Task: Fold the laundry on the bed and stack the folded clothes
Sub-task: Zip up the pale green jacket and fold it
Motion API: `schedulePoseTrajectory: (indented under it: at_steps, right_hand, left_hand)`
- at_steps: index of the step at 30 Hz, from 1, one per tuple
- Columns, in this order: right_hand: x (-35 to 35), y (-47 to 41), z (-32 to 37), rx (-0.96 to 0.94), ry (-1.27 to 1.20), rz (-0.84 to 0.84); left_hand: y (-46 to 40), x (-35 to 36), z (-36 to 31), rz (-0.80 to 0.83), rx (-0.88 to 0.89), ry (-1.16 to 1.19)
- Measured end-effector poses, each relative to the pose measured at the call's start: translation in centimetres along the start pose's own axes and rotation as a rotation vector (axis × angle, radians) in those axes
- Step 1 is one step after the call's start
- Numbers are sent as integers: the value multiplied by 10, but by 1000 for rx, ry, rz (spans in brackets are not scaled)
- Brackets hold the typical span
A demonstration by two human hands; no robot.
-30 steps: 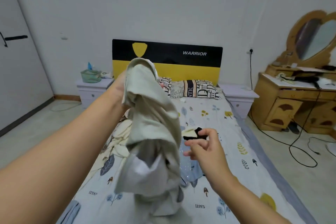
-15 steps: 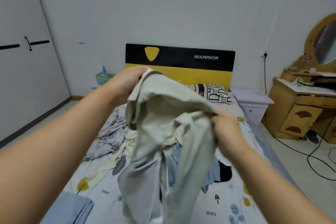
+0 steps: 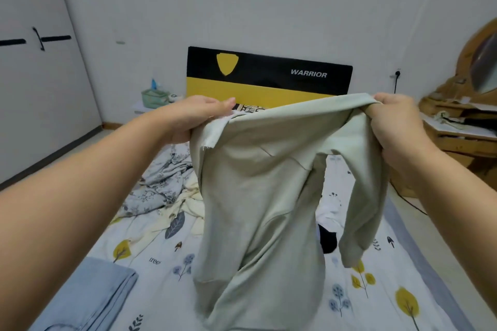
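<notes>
We hold a pale green shirt [image 3: 258,196] up over the bed [image 3: 398,290], stretched between both hands. Left hand [image 3: 196,118] grips the top edge at one corner, fingers curled round the cloth, a raw hem flap turned out just below it. Right hand [image 3: 398,126] clutches the other corner in a closed fist, fabric bunched inside. The top edge runs nearly level between the hands; the body hangs down in front of us, its lower end reaching the sheet, one sleeve [image 3: 360,209] dangling free on the right. Beside the shirt on the left, a crumpled floral cloth [image 3: 161,183] and a cream piece [image 3: 185,204] lie loose on the bed. A folded blue garment [image 3: 88,295] sits at the near left corner. A dark item [image 3: 328,242] shows behind the shirt, partly hidden. Headboard [image 3: 269,75] behind; wooden desk [image 3: 457,131] at far right.
</notes>
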State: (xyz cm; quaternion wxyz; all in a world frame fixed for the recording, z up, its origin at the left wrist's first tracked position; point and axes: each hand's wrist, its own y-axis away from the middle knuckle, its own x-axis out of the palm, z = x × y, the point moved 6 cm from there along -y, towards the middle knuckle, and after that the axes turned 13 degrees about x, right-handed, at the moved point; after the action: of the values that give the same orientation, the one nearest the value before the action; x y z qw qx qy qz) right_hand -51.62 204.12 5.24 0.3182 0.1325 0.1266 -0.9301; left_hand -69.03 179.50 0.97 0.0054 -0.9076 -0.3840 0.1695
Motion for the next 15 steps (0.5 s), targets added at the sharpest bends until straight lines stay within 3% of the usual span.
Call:
schedulePoseTrajectory:
  at_steps: [6,8,10,13,15]
  right_hand:
    - [-3,-13,-34,49,111,-73]
    - [1,-18,-49,73,161,-94]
    - [9,-17,-68,115,276,-86]
    - [40,-3,-99,228,433,73]
    - [60,20,-103,239,358,159]
  left_hand:
    - [14,32,3,390,-152,-71]
    - [10,42,-4,291,-139,-46]
    - [3,50,-13,70,-115,98]
    - [-10,64,-30,-173,-69,413]
    - [-18,74,-43,-244,-26,557]
